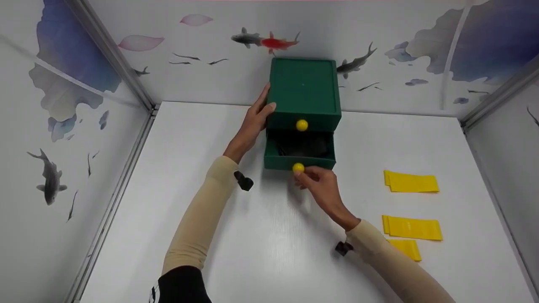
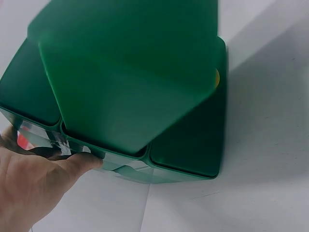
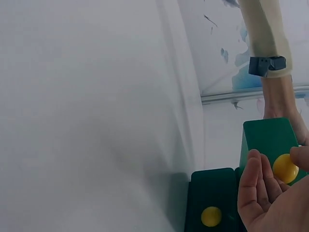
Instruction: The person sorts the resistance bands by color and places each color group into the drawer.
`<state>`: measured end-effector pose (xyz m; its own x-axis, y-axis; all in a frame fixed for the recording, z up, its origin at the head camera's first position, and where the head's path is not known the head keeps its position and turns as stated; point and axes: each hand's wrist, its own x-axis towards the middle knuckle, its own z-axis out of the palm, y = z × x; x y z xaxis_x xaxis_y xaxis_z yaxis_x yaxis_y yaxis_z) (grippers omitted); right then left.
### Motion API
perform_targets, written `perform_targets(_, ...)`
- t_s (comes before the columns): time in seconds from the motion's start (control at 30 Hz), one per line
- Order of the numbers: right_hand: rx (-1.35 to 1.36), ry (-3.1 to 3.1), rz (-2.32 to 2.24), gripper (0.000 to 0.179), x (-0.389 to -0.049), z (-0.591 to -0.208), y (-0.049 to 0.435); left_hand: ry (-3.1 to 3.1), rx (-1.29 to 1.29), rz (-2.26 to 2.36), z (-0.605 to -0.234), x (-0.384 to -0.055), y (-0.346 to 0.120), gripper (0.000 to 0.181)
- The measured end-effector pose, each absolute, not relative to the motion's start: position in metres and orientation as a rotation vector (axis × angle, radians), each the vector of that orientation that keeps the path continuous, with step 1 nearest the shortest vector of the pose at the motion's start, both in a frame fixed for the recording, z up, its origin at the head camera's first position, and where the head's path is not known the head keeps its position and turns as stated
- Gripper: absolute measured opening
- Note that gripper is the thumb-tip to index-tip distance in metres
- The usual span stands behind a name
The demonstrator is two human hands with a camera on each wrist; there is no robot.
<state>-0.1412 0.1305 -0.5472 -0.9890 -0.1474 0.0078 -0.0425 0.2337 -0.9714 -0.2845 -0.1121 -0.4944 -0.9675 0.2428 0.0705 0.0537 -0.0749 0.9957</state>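
Note:
A green cabinet of stacked drawers (image 1: 304, 86) stands against the back wall, with round yellow knobs on its fronts. One drawer (image 1: 273, 163) is pulled out below the top one; its inside is dark, and a blackish shape in it is unclear. My right hand (image 1: 322, 185) pinches that drawer's yellow knob (image 3: 286, 168) between thumb and fingers. Against the cabinet's left side lies my left hand (image 1: 254, 115), fingers extended and thumb near the front top edge. In the left wrist view, the drawer (image 2: 130, 96) juts out between two closed drawer fronts.
Flat yellow strips lie on the white table (image 1: 269, 252) to the right: one stack (image 1: 412, 183) farther back, another stack (image 1: 414, 228) nearer, and a strip (image 1: 408, 249) partly behind my right forearm. Walls printed with fish enclose the table's back and sides.

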Motion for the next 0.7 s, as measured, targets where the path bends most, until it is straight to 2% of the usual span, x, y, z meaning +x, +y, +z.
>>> perform_targets(0.7,-0.201,2.355,-1.958,0.036,-0.201,-0.544,0.128,2.043,0.297,2.179,-0.494,-0.283,-0.112,0.070)
